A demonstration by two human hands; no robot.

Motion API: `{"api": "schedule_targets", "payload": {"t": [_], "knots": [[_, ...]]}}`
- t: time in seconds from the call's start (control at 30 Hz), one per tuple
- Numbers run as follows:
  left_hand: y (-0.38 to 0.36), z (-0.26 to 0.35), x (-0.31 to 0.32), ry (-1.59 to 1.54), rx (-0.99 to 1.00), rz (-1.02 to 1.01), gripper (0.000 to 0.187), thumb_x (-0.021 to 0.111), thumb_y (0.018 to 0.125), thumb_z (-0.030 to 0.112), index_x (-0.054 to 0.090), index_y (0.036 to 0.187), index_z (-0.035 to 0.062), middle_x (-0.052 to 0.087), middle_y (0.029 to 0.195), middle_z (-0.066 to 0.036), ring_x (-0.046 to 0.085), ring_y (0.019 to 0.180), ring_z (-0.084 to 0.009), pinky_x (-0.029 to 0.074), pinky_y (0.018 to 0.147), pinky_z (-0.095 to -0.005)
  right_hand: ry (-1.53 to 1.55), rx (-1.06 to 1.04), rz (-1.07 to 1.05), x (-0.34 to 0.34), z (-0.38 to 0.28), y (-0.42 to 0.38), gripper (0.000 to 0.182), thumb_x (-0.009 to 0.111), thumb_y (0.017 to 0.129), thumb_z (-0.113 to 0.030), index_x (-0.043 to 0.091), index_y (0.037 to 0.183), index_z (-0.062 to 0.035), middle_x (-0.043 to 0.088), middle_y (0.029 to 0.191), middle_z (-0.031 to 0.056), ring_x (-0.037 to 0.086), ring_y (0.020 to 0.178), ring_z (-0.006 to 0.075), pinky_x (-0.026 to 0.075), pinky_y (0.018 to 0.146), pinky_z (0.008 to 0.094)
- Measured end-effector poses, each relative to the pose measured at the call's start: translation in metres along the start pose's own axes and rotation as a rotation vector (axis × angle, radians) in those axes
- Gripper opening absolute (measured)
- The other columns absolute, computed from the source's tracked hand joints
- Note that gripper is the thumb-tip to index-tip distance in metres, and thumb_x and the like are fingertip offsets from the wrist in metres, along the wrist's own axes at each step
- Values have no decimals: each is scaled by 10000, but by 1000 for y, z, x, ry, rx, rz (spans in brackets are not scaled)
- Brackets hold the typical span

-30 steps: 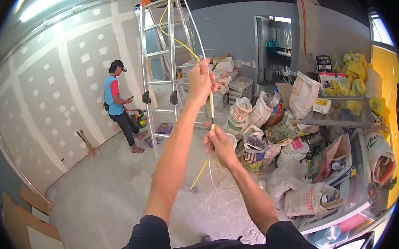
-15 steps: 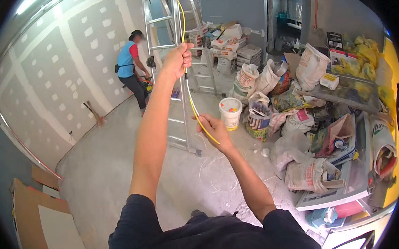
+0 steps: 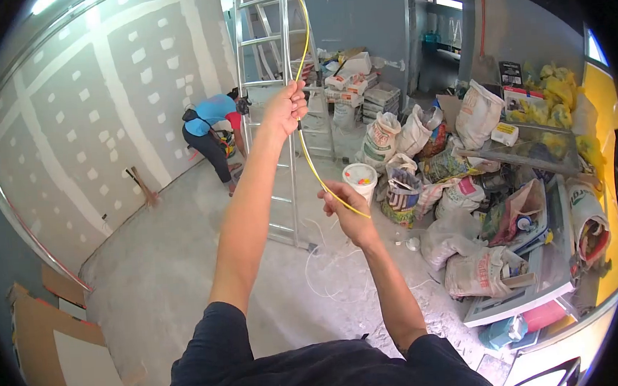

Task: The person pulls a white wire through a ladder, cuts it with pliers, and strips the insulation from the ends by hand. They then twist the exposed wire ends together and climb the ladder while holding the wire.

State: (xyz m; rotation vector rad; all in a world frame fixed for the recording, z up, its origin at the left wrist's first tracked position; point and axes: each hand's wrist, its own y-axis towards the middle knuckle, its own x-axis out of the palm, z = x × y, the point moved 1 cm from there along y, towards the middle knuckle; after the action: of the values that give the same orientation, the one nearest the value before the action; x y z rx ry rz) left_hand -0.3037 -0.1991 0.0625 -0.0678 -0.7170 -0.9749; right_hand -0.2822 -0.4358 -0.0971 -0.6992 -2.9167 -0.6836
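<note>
A thin yellow cable (image 3: 307,34) comes down from the top of the view past an aluminium ladder (image 3: 291,151). My left hand (image 3: 287,108) is raised in front of the ladder, fingers closed round the cable. Just under that fist a short dark piece shows on the cable. Lower and to the right, my right hand (image 3: 345,206) has its fingers bent round the same cable, whose end lies across the back of the hand. Between both hands the cable curves slightly. White thin cable (image 3: 309,281) lies in loops on the floor below.
Another person (image 3: 212,128) in a blue and red top bends down left of the ladder. A white bucket (image 3: 360,181) stands behind my right hand. Filled sacks (image 3: 475,271) and a glass-panelled frame (image 3: 520,297) crowd the right side. Cardboard (image 3: 56,336) leans at the left.
The other person has bent down further. Both my hands, still on the cable, appear slightly lower and further right, and the view has shifted.
</note>
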Motion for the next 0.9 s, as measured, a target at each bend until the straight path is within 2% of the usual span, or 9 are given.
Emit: {"api": "schedule_targets", "payload": {"t": [0.03,0.13,0.23,0.33,0.47,0.53,0.67,0.73,0.9], "knots": [[-2,3,-4,9,2,9,222,509,1036,254,578,1048,44,355,633,58,293,485,-58,241,431,-228,-6,-6,5,7,0,-1,334,589,1001,-240,599,1232,2,659,972,31,530,745,66,466,670,233],[-6,13,-13,-22,18,24,225,517,1034,255,567,1051,35,346,640,52,295,487,-57,242,426,-228,-132,-81,130,24,4,-9,285,627,982,-227,659,1163,-10,618,826,-9,526,747,45,426,655,201],[-11,24,-18,9,37,25,225,509,1037,262,564,1019,45,347,634,59,301,483,-52,250,422,-224,-114,-53,198,42,7,-11,237,604,993,-238,693,1064,-31,462,721,-65,395,658,30,315,571,212],[-23,22,-16,30,51,33,225,504,1039,265,565,1005,51,349,633,65,307,485,-47,254,417,-216,-136,-52,264,55,12,-21,221,614,988,-228,695,1026,-27,474,716,-68,391,647,29,311,564,213],[-27,25,0,31,83,-29,240,528,1024,290,565,975,59,374,633,60,312,490,-40,247,420,-214,-241,-173,329,62,13,-32,197,635,974,-201,700,987,-16,504,683,-59,387,609,30,308,531,220],[-24,42,17,27,81,-79,262,529,1024,311,571,1011,53,386,642,57,321,500,-39,257,427,-211,-303,-200,357,59,16,-36,190,643,968,-194,699,987,-13,510,677,-49,392,605,29,314,525,223],[-18,80,53,131,212,-119,288,513,1034,315,567,1092,39,410,658,38,335,511,-51,272,438,-213,-391,-212,369,62,4,-42,204,637,971,-197,696,1000,-3,510,685,-50,413,627,29,326,548,219],[-13,85,55,204,217,-126,253,488,1049,286,559,1090,47,380,666,41,342,533,-44,273,442,-201,-404,-230,390,62,9,-40,188,654,957,-184,696,993,-4,521,670,-40,423,614,28,342,539,221],[-2,68,25,114,189,-80,266,485,1049,306,550,1088,52,380,662,49,322,490,-49,264,413,-209,-398,-251,368,50,23,-27,174,659,952,-169,696,985,-1,557,674,-28,461,608,32,381,544,217]]}}
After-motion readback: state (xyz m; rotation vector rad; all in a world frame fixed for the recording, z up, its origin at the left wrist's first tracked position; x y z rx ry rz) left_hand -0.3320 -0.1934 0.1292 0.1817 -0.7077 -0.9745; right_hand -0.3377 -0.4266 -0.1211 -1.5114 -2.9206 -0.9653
